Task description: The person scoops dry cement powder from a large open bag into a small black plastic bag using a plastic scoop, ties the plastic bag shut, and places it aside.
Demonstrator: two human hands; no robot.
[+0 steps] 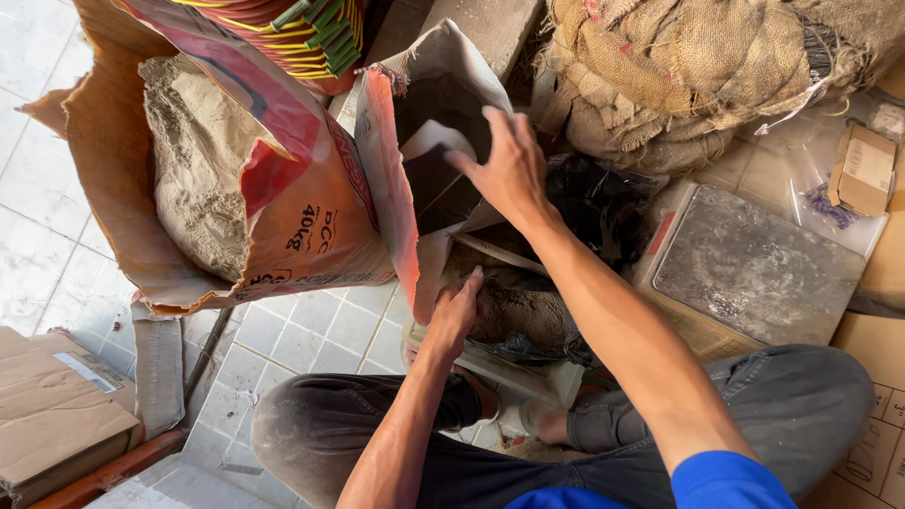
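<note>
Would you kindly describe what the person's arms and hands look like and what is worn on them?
Both forearms are bare, with no gloves, watch or rings visible on the left hand or right hand. A short blue sleeve covers the right upper arm. The fingers look dusty.

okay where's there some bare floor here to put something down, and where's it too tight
Bare white tile floor lies between the open orange powder sack and the person's knee, and again at far left above the flattened cardboard. It is crowded around the left hand and right hand, between the second sack, burlap bundle and grey scale.
</note>
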